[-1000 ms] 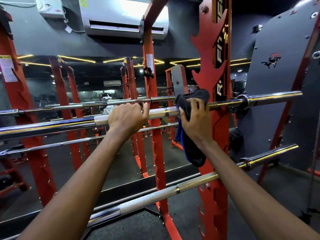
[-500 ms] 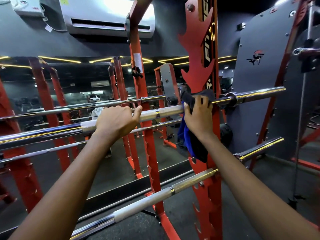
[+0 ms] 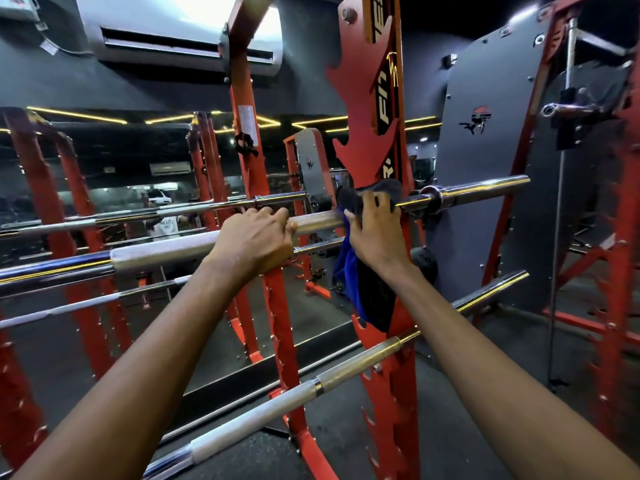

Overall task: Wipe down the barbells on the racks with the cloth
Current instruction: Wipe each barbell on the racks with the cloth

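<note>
A person stands in front of a red rack (image 3: 375, 98) with two arms held out. The top barbell (image 3: 166, 252) lies across the rack, from the left side to the right. The left hand (image 3: 254, 239) is closed around this bar on its rough grey part, with the fingers curled over the top. The right hand (image 3: 375, 230) is just beside it, closer to the red post. It is squeezed tight on a dark cloth (image 3: 370, 296) and presses the cloth onto the bar. The top of the cloth wraps over the bar, right next to the shiny collar (image 3: 433, 199). The rest of the cloth hangs down under the hand, and one side of it is blue. A second barbell (image 3: 284, 403) sits lower on the rack, below both arms. Behind the rack is a big mirror (image 3: 114, 174) that shows more red posts and bars.
</note>
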Motion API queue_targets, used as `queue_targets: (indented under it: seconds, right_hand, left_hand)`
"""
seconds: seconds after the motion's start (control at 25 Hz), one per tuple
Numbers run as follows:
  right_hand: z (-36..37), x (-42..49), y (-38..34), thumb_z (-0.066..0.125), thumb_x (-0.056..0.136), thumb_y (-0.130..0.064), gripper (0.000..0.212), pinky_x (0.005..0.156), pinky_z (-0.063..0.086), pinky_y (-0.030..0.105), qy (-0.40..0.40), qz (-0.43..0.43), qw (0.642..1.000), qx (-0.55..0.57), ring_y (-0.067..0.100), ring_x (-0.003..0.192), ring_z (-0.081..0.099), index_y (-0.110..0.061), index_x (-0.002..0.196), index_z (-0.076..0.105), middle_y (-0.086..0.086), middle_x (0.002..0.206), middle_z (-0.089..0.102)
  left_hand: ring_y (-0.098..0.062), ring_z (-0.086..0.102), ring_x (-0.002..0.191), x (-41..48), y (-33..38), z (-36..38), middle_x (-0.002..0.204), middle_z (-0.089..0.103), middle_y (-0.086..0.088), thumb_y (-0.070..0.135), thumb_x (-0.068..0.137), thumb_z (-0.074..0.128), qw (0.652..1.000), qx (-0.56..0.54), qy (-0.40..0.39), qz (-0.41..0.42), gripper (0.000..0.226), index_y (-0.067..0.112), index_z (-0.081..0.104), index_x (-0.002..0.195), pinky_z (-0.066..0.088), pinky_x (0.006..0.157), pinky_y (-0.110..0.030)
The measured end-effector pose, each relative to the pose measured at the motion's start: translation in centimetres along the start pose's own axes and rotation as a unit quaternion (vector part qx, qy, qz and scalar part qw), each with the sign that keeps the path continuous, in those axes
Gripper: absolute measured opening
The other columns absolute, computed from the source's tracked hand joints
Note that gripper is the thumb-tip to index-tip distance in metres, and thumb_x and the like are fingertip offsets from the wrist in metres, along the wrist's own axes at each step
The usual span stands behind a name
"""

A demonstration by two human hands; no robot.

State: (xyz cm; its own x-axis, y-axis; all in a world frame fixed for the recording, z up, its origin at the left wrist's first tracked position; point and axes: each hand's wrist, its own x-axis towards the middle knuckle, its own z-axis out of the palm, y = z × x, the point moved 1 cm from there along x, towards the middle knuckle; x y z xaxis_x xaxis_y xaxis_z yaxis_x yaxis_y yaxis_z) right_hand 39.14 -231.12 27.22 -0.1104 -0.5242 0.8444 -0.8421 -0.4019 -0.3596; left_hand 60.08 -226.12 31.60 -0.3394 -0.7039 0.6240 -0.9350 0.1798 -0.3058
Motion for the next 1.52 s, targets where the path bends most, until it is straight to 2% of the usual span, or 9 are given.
queue_targets:
  seconds: [0.2, 0.4, 0.68, 0.84, 1.0, 1.16, 1.28, 1.36, 1.52]
  right_hand:
    - [-3.7, 3.1, 4.2, 0.075, 0.086, -0.013, 0.041, 0.078, 0.053, 0.032, 0.093, 0.029, 0.985, 0.146, 0.018, 0.092, 0.059, -0.017, 0.123, 0.058, 0.003, 0.112, 0.051]
    - [-3.3, 6.6, 10.6, 0.077, 0.086, -0.009, 0.033, 0.082, 0.059, 0.035, 0.262, 0.082, 0.935, 0.226, 0.023, 0.102, 0.059, -0.009, 0.110, 0.055, 0.008, 0.117, 0.047]
    - [1.1, 4.4, 15.2, 0.060, 0.094, -0.040, 0.041, 0.100, 0.039, 0.027, 0.095, -0.063, 0.979, 0.169, 0.015, 0.112, 0.044, -0.009, 0.119, 0.050, 0.005, 0.123, 0.044]
    - [0.1, 3.9, 16.9, 0.063, 0.093, -0.022, 0.057, 0.113, 0.035, 0.036, 0.019, -0.141, 0.983, 0.114, 0.025, 0.134, 0.042, -0.019, 0.148, 0.047, 0.001, 0.147, 0.042]
    - [0.1, 4.5, 15.7, 0.058, 0.086, -0.016, 0.056, 0.112, 0.036, 0.035, 0.021, -0.078, 0.985, 0.154, 0.028, 0.133, 0.045, -0.020, 0.142, 0.054, 0.001, 0.145, 0.045]
    - [-0.9, 5.0, 15.0, 0.057, 0.080, -0.006, 0.062, 0.111, 0.033, 0.031, -0.075, -0.183, 0.961, 0.192, 0.027, 0.129, 0.048, -0.024, 0.139, 0.056, -0.003, 0.140, 0.046]
    - [-1.5, 5.7, 16.0, 0.059, 0.082, -0.005, 0.062, 0.108, 0.043, 0.041, -0.064, -0.166, 0.972, 0.156, 0.028, 0.123, 0.050, -0.021, 0.141, 0.053, -0.002, 0.141, 0.047]
    - [-1.6, 5.8, 16.6, 0.063, 0.085, -0.007, 0.059, 0.106, 0.047, 0.045, -0.028, -0.124, 0.982, 0.137, 0.030, 0.123, 0.052, -0.017, 0.142, 0.050, 0.002, 0.143, 0.048]
    - [-1.6, 4.8, 17.6, 0.075, 0.088, -0.013, 0.052, 0.083, 0.055, 0.028, 0.064, -0.053, 0.971, 0.223, 0.017, 0.112, 0.056, -0.012, 0.130, 0.044, 0.007, 0.135, 0.048]
  left_hand:
    - [-0.024, 0.056, 0.094, 3.3, 3.3, 0.1, 0.107, 0.060, -0.007, 0.042, 0.104, 0.026, 0.999, -0.041, -0.018, 0.020, 0.041, 0.017, 0.057, 0.112, 0.037, 0.073, -0.036]
    - [-0.023, 0.053, 0.079, 7.4, 7.7, 0.9, 0.098, 0.062, -0.006, 0.037, 0.102, 0.032, 0.998, -0.056, -0.026, -0.012, 0.035, 0.017, 0.061, 0.102, 0.041, 0.069, -0.034]
    - [-0.033, 0.066, 0.090, 11.7, 12.6, 3.5, 0.101, 0.069, -0.011, 0.040, 0.102, 0.029, 0.997, -0.054, 0.009, -0.052, 0.045, 0.016, 0.067, 0.102, 0.048, 0.075, -0.039]
    - [-0.036, 0.067, 0.082, 11.7, 13.7, 4.2, 0.090, 0.070, -0.012, 0.043, 0.103, 0.026, 0.995, -0.006, 0.048, -0.088, 0.052, 0.015, 0.068, 0.090, 0.042, 0.069, -0.038]
    - [-0.033, 0.066, 0.070, 11.1, 13.9, 4.0, 0.077, 0.068, -0.010, 0.043, 0.104, 0.025, 0.993, 0.027, 0.062, -0.099, 0.057, 0.015, 0.067, 0.077, 0.040, 0.060, -0.034]
    - [-0.032, 0.065, 0.064, 11.0, 14.7, 3.7, 0.068, 0.063, -0.008, 0.043, 0.103, 0.026, 0.989, 0.034, 0.058, -0.135, 0.056, 0.014, 0.065, 0.075, 0.044, 0.056, -0.033]
    - [-0.027, 0.058, 0.052, 11.0, 15.0, 3.7, 0.055, 0.048, -0.002, 0.042, 0.102, 0.027, 0.987, 0.030, 0.068, -0.145, 0.052, 0.019, 0.048, 0.060, 0.049, 0.053, -0.031]
    - [-0.024, 0.050, 0.045, 10.9, 15.2, 3.7, 0.050, 0.042, 0.001, 0.041, 0.101, 0.027, 0.984, 0.035, 0.083, -0.152, 0.051, 0.020, 0.039, 0.056, 0.038, 0.045, -0.027]
    - [-0.018, 0.047, 0.040, 10.9, 15.2, 4.0, 0.049, 0.047, 0.001, 0.040, 0.100, 0.027, 0.981, 0.034, 0.101, -0.165, 0.053, 0.020, 0.040, 0.053, 0.035, 0.043, -0.023]
